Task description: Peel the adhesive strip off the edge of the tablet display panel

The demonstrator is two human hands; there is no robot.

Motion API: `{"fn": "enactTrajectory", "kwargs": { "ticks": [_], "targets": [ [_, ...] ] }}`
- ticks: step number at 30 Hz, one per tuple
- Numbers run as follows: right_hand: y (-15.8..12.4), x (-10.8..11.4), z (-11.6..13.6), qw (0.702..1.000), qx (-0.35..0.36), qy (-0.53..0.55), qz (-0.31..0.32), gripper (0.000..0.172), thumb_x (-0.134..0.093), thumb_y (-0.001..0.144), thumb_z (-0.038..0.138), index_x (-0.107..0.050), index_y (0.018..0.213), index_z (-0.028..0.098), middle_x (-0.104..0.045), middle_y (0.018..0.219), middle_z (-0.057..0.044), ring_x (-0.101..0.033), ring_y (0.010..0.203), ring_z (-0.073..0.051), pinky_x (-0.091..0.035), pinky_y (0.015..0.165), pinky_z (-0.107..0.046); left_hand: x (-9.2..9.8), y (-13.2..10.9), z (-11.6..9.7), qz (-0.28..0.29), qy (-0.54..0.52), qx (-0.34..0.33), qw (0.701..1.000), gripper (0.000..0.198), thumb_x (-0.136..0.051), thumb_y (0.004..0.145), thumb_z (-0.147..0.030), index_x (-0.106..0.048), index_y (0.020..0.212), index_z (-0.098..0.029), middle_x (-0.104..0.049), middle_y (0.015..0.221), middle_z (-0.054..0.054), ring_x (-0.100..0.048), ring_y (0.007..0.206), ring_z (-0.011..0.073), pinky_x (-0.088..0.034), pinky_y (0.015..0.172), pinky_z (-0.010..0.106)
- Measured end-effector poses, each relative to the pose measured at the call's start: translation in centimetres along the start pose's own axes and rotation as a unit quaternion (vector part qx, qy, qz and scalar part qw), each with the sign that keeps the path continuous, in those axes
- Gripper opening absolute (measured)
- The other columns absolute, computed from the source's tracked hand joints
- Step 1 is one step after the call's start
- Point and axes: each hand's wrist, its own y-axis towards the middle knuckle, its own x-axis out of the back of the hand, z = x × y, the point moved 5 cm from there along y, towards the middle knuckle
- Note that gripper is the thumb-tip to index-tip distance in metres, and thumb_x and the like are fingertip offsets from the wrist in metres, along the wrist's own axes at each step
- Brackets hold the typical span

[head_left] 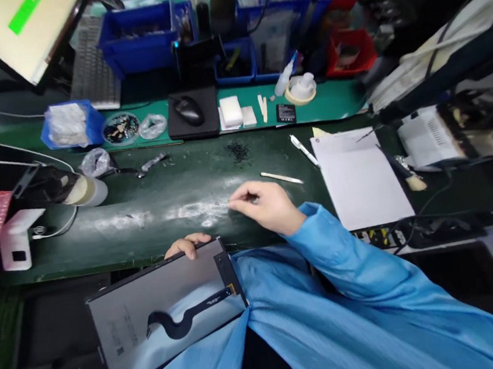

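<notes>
Legible text: we find none. We note faint grey print on the back of the display panel (pixel 163 316), near left, too blurred to read. We note a label on the small black battery (pixel 285 113), far centre of the table (pixel 176 186), too small to read. We note a green bar on the monitor (pixel 14 33), far left, carrying no readable characters.

Around the right hand (pixel 266 204), the worn green mat (pixel 153 218) lies bare to its left and toward the near table edge, giving open passage. Just beyond the hand a thin white stick (pixel 281 178) lies across the way, and right of it a white sheet of paper (pixel 360 178) and a pen (pixel 303 150) take up the mat. Far left of the hand, a tape roll (pixel 86 191) and a white block (pixel 17 239) close that end.
</notes>
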Motion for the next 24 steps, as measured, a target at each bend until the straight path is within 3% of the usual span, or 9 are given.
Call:
{"fn": "enactTrajectory", "kwargs": {
  "ticks": [3, 6, 10, 12, 14, 16, 19, 21, 24],
  "targets": [
    [5.1, 0.6, 1.0, 0.994, 0.048, -0.09, -0.048, 0.01, -0.072, 0.089, 0.026, -0.08, 0.091, 0.02, -0.08, 0.087, -0.003, -0.071, 0.079, -0.018, -0.053, 0.075, -0.029, -0.2, -0.5, -0.6, 0.035, -0.017, -0.037, 0.999, 0.035, -0.062, 0.097, -0.056, -0.064, 0.11, -0.024, -0.064, 0.144, 0.008, -0.069, 0.124, 0.0308, -0.063, 0.094, 0.045],
    [9.4, 1.5, 0.2, 0.984, 0.048, -0.156, -0.078, 0.017, -0.065, 0.093, 0.024, -0.079, 0.099, 0.019, -0.081, 0.091, -0.005, -0.073, 0.084, -0.021, -0.055, 0.084, -0.033, 0.0, -1.4, -1.4, 0.042, -0.019, -0.05, 0.998, 0.035, -0.062, 0.098, -0.055, -0.065, 0.112, -0.023, -0.062, 0.146, 0.01, -0.068, 0.127, 0.0335, -0.063, 0.095, 0.048],
    [10.8, 3.5, -2.1, 0.97, -0.003, -0.222, -0.096, 0.028, -0.06, 0.094, 0.019, -0.077, 0.116, 0.017, -0.08, 0.115, -0.012, -0.073, 0.106, -0.027, -0.053, 0.102, -0.044, 0.7, -2.3, -2.2, 0.03, -0.012, -0.076, 0.997, 0.032, -0.062, 0.099, -0.052, -0.065, 0.114, -0.024, -0.062, 0.145, 0.009, -0.067, 0.129, 0.0314, -0.064, 0.094, 0.045],
    [8.9, 4.0, -2.7, 0.973, -0.014, -0.195, -0.123, 0.03, -0.061, 0.093, 0.019, -0.076, 0.119, 0.016, -0.078, 0.12, -0.014, -0.072, 0.108, -0.028, -0.052, 0.104, -0.046, 0.9, -2.4, -2.3, 0.024, -0.008, -0.085, 0.996, 0.032, -0.062, 0.099, -0.052, -0.065, 0.114, -0.024, -0.063, 0.145, 0.009, -0.066, 0.13, 0.0315, -0.063, 0.095, 0.045],
    [5.6, 3.0, -2.9, 0.99, -0.026, -0.089, -0.107, 0.026, -0.061, 0.096, 0.028, -0.075, 0.114, 0.015, -0.08, 0.108, -0.013, -0.074, 0.096, -0.024, -0.057, 0.095, -0.044, 1.0, -2.1, -2.4, 0.025, -0.005, -0.085, 0.996, 0.033, -0.063, 0.098, -0.053, -0.065, 0.112, -0.023, -0.063, 0.144, 0.01, -0.067, 0.129, 0.0316, -0.063, 0.096, 0.046],
    [1.5, 0.1, -2.9, 0.996, -0.072, 0.052, 0.019, 0.029, -0.064, 0.096, 0.042, -0.073, 0.107, 0.016, -0.08, 0.092, -0.009, -0.074, 0.083, -0.021, -0.06, 0.082, -0.038, 0.9, -1.7, -2.4, 0.024, -0.005, -0.084, 0.996, 0.032, -0.062, 0.099, -0.053, -0.066, 0.111, -0.024, -0.064, 0.144, 0.008, -0.066, 0.131, 0.0297, -0.062, 0.097, 0.043],
    [-4.8, -4.9, -2.1, 0.944, -0.158, 0.196, 0.212, 0.035, -0.072, 0.093, 0.048, -0.073, 0.108, 0.017, -0.08, 0.097, -0.009, -0.074, 0.082, -0.018, -0.06, 0.076, -0.033, 0.6, -1.0, -2.4, 0.021, -0.005, -0.075, 0.997, 0.028, -0.059, 0.102, -0.05, -0.065, 0.111, -0.024, -0.064, 0.145, 0.004, -0.063, 0.135, 0.0266, -0.059, 0.104, 0.041],
    [-7.3, -6.7, -1.6, 0.916, -0.187, 0.251, 0.25, 0.036, -0.072, 0.092, 0.05, -0.074, 0.105, 0.016, -0.078, 0.09, -0.006, -0.072, 0.078, -0.015, -0.06, 0.075, -0.031, 0.2, -0.7, -2.5, 0.025, -0.001, -0.068, 0.997, 0.029, -0.056, 0.104, -0.049, -0.065, 0.112, -0.023, -0.063, 0.146, 0.004, -0.066, 0.13, 0.0264, -0.061, 0.102, 0.041],
    [-8.4, -7.6, -1.5, 0.897, -0.213, 0.293, 0.255, 0.037, -0.072, 0.091, 0.052, -0.075, 0.097, 0.016, -0.074, 0.08, -0.002, -0.069, 0.07, -0.013, -0.058, 0.07, -0.028, -0.2, -0.1, -2.5, 0.029, 0.009, -0.05, 0.998, 0.029, -0.053, 0.105, -0.048, -0.065, 0.111, -0.022, -0.063, 0.145, 0.007, -0.071, 0.121, 0.0281, -0.066, 0.092, 0.041]
  ]
}}
